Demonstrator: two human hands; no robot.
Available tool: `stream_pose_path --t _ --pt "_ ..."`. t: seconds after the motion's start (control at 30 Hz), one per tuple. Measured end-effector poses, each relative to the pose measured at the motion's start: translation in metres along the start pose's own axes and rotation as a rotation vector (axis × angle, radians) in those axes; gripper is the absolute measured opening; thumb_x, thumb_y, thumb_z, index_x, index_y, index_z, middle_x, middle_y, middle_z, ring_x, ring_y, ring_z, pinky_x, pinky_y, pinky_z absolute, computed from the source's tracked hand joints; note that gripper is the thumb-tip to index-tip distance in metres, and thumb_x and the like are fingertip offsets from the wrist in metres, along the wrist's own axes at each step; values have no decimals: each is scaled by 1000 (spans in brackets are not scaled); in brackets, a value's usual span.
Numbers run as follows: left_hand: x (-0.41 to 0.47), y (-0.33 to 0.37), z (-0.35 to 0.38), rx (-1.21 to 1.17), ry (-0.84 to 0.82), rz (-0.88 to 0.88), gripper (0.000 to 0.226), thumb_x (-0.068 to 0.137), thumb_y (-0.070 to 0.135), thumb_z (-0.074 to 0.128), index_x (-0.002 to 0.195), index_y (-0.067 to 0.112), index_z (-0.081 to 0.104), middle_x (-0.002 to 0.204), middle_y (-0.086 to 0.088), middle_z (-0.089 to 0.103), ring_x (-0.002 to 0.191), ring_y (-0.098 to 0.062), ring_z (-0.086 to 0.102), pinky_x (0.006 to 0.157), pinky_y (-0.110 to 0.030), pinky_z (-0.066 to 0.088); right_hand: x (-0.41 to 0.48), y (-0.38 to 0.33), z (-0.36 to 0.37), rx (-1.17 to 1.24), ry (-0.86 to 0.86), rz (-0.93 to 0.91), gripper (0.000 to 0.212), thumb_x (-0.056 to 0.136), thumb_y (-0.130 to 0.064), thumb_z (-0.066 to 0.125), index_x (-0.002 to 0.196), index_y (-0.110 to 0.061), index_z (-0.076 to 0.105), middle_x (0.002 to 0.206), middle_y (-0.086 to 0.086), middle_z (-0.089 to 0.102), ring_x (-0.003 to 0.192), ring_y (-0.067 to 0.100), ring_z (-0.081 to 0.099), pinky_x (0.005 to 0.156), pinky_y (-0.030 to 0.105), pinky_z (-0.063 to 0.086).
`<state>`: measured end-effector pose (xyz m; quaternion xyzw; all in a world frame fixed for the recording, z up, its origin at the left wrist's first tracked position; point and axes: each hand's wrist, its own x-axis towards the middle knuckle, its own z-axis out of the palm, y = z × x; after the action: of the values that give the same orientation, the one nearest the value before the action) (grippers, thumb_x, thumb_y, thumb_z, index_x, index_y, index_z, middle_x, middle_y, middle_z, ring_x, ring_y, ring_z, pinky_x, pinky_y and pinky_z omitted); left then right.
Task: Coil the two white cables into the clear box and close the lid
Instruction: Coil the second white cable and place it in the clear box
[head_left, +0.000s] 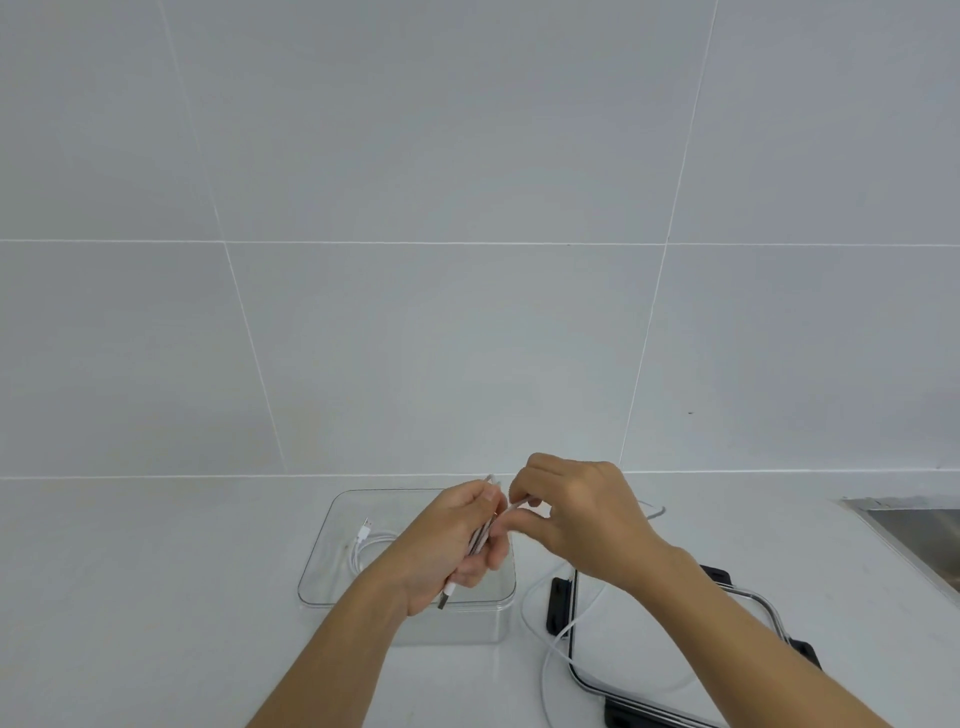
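Left hand: the left hand (452, 540) is holding a folded bundle of the second white cable (482, 535) above the clear box (467, 623), its fingers curling tightly round the loops; a USB plug (445, 597) is sticking out below the fist.
Right hand: the right hand (582, 514) is pinching a strand of the same cable between thumb and fingertips, just beside the top of the bundle.
Loose end: the rest of that cable is trailing down across the lid (613, 660).
First cable: the first white cable (358, 553) is lying coiled inside the box, at its left side.
Box: it is standing open on the white counter (156, 597).
Lid: it is lying flat just right of the box, black latches showing.
Surroundings: a metal sink (924, 535) is showing at the far right.
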<state>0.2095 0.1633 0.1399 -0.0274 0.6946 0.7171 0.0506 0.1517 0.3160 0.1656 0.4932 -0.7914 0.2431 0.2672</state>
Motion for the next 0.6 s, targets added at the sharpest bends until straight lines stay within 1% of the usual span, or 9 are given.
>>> stream_pose_path --t 0.07,0.1,0.2,0.27,0.4,0.5,0.53,0.6 --pt "-1 0 -2 13 -1 -3 32 100 29 35 78 10 48 45 -1 47 35 -8 22 37 -17 21 4 4 -4 33 29 40 26 70 -35 75 65 -11 67 61 -1 64 47 17 58 40 25 44" --pt "-2 0 -2 10 -4 -4 31 100 26 35 79 10 50 44 0 45 35 -9 21 37 -17 20 6 7 -6 41 49 66 25 70 -34 75 66 -11 67 62 -1 64 48 15 56 42 25 44" --pt "-4 -1 -5 -74 -24 9 31 100 18 32 79 9 54 42 0 40 35 -9 19 36 -16 20 14 16 -13 69 97 174 24 71 -34 76 67 -12 68 65 -3 64 51 8 43 47 28 43" --pt "-5 1 -6 -137 -42 30 33 100 21 33 77 9 55 41 0 39 35 -9 19 36 -16 21 17 21 -16 68 126 217 21 72 -32 76 67 -13 69 65 -4 63 53 7 42 49 29 41" --pt "-8 6 -8 -150 -76 27 35 99 23 34 73 12 55 41 3 35 36 -8 18 36 -16 20 22 31 -20 54 158 263 21 71 -33 77 66 -13 70 62 -4 60 51 6 43 49 25 37" --pt "-10 9 -8 -150 -91 37 35 98 25 36 71 14 54 42 6 31 38 -7 18 36 -17 20 25 35 -21 65 176 284 21 71 -34 77 65 -15 70 60 -9 54 51 -4 42 48 22 33" --pt "-10 10 -8 -162 -99 47 33 97 26 37 71 14 52 43 7 30 38 -7 18 36 -17 20 26 36 -21 74 177 292 20 71 -34 76 65 -16 70 60 -10 53 52 -3 43 48 23 34" --pt "-11 11 -8 -209 -114 68 29 93 29 41 70 14 50 43 8 27 37 -6 18 36 -16 20 27 41 -22 124 170 324 17 73 -32 75 67 -17 71 62 -7 57 54 3 47 51 28 38"
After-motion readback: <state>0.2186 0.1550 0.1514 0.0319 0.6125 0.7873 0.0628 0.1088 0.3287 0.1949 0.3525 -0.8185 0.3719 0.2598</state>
